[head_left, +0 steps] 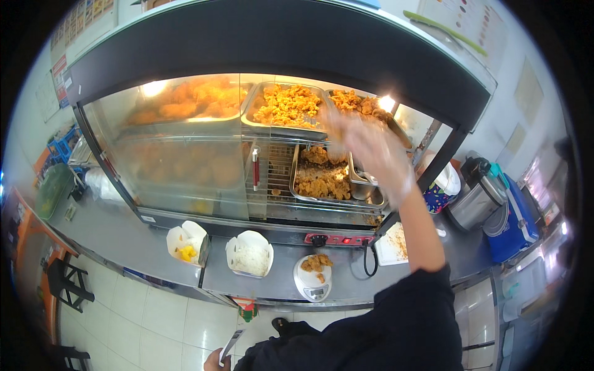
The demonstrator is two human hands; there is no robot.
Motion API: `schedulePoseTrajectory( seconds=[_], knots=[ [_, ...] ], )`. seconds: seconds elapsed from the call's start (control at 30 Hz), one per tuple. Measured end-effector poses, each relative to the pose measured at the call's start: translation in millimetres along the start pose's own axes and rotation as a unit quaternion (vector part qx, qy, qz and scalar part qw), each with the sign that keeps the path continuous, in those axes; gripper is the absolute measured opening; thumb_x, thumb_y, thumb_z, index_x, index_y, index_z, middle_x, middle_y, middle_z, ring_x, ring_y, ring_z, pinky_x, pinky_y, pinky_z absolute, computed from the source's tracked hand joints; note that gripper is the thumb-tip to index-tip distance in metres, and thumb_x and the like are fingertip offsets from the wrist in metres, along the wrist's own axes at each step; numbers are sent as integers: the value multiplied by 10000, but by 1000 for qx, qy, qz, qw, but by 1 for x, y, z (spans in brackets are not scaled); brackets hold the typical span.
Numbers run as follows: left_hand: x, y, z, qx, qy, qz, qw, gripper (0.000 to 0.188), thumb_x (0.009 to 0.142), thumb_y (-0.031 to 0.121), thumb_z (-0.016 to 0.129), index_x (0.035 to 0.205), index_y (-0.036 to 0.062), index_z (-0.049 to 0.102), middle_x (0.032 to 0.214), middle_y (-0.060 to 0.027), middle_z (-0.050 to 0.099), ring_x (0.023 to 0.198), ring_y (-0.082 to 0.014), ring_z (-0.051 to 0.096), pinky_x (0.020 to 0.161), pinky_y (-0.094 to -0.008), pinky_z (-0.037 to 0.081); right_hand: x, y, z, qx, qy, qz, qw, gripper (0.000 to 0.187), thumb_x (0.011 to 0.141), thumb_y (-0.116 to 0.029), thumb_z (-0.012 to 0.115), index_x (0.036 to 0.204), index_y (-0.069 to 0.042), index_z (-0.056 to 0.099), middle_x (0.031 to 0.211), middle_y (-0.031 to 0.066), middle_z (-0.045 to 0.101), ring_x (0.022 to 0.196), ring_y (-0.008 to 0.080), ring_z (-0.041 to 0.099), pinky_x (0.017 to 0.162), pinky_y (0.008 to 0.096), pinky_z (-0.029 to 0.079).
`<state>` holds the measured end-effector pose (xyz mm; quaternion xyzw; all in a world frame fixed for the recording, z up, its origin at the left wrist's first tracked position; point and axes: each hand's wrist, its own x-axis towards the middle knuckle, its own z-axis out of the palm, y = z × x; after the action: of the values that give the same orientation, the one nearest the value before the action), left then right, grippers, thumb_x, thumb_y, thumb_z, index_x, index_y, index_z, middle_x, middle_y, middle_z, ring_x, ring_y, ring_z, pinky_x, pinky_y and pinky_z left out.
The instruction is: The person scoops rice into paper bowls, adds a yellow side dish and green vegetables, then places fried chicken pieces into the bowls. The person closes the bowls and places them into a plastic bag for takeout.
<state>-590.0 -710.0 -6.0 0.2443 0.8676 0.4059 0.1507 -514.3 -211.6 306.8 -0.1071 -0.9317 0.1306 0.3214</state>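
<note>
The gloved right hand (370,151) blurs at the open side of the food warmer (278,34), near the upper tray's fried chicken pieces (288,105); I cannot tell whether its fingers are apart. The left hand (214,360) has fingers clamped on a flat pale strip (232,344). A glass door (179,185) covers the left shelves. In front stand a chicken-laden digital scale (305,283) and an open rice carton (249,237).
</note>
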Motion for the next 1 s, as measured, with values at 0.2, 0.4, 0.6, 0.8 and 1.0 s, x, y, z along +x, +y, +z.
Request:
schedulePoseTrajectory(
  seconds=[0.2,0.4,0.6,0.8,1.0],
  knots=[
    [14,-30,9,72,12,74,995,318,680,60,713,990,53,644,819,-149,656,742,-345,635,670,-387,514,-193,-34,123,56,-71,143,986,294,853,-264,639,1104,-112,621,1010,96,668,984,294,627,859,421,485],
    [26,-14,8,61,-39,99,992,293,714,86,711,994,45,631,858,-165,656,780,-352,636,675,-397,509,-284,-10,221,-151,31,68,986,293,743,-249,719,1011,-153,650,998,27,654,859,219,598,722,401,445],
    [35,2,5,76,-66,126,987,286,720,78,702,996,48,632,866,-161,658,785,-354,636,676,-400,509,-268,-18,222,-204,84,76,972,266,765,-264,686,1009,-164,651,1093,27,581,944,229,538,729,394,426],
    [24,0,5,66,-94,78,990,267,729,68,696,987,37,635,866,-165,655,786,-349,637,662,-396,509,-275,-27,162,-163,183,270,931,350,870,-300,609,1143,-80,605,1151,147,531,1045,337,501,926,446,380],
    [22,-2,4,80,-97,76,989,261,740,75,695,991,35,635,870,-169,654,783,-353,635,658,-398,508,-264,12,130,-35,320,333,886,362,897,-268,587,1174,-35,575,1148,163,554,1065,313,528,952,412,388]
  ],
)
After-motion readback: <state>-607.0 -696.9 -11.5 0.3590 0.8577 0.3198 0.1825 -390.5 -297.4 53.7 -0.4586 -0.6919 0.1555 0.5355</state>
